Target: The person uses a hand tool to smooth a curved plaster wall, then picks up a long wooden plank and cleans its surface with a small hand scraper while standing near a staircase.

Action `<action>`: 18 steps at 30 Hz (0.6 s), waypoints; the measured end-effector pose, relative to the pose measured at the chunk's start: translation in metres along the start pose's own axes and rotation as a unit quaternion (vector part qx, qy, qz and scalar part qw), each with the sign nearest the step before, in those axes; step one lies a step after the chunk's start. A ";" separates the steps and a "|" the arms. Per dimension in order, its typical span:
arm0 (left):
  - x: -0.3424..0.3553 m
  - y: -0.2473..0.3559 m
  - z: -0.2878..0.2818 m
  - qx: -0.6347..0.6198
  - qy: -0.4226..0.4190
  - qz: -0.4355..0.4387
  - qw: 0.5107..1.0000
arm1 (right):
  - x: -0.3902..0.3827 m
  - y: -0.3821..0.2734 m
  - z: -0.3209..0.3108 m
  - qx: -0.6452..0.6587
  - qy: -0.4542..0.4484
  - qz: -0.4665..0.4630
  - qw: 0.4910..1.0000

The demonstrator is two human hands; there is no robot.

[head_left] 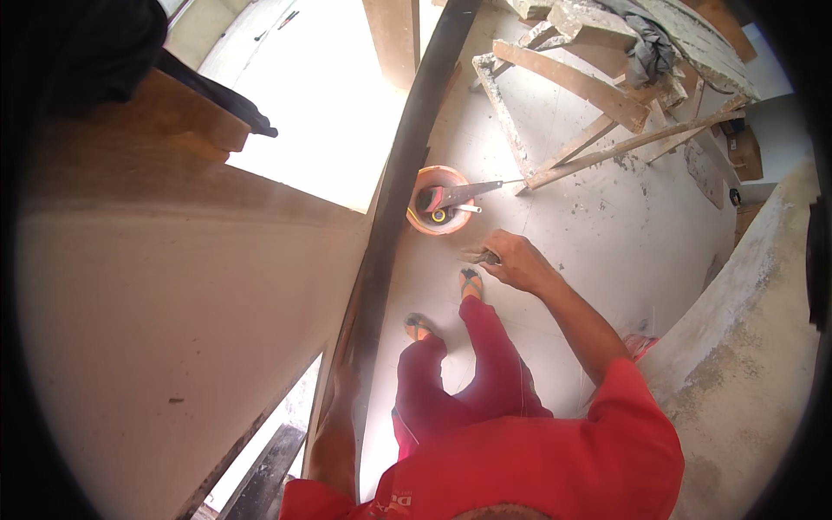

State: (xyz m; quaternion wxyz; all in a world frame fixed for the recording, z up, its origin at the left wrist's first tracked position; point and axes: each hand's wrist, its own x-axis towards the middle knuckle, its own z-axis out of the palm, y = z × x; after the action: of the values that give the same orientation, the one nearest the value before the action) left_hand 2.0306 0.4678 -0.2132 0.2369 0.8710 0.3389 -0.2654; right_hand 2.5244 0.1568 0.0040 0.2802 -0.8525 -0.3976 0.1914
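My right hand (515,262) is closed around a small tool (479,256) with a dark grip and a flat, pale end; its exact kind is too blurred to make out. It hangs in front of me, just above my right foot. My left hand (346,380) is low at the left, up against a long dark beam (394,208) that runs from top to bottom. Its fingers are smeared and partly hidden, so their pose does not show. Past my right hand, an orange bucket (419,224) holds a handsaw (468,191), a yellow tape roll (438,216) and a white stick.
A broad pale panel (191,321) fills the left side. At the far right, wooden planks (572,78) and a trestle frame stand beneath a rough slab with a grey cloth (650,52). A rough plastered surface (737,347) rises on the right. Bright openings lie beyond the beam.
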 end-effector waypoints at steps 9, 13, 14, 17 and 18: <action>-0.141 0.039 -0.112 -0.051 -0.053 -0.089 0.993 | -0.109 -0.183 -0.173 0.415 0.237 -0.060 0.876; -0.169 0.003 -0.128 0.050 -0.081 0.023 0.995 | -0.089 -0.230 -0.163 0.650 0.342 -0.058 0.677; -0.172 -0.007 -0.126 0.055 -0.072 0.033 0.995 | -0.083 -0.234 -0.161 0.710 0.347 -0.036 0.612; -0.180 -0.005 -0.145 0.111 -0.114 0.052 0.986 | -0.067 -0.186 -0.130 0.727 0.279 0.048 0.625; -0.185 0.000 -0.154 0.135 -0.138 0.049 0.980 | -0.054 -0.173 -0.116 0.703 0.274 0.081 0.651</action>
State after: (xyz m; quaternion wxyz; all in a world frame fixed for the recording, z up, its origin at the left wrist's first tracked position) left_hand 1.9610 0.4732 0.0166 0.1742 0.8655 0.2204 -0.4147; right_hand 2.4562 0.1677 0.2084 0.8750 -0.4433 0.0218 0.1931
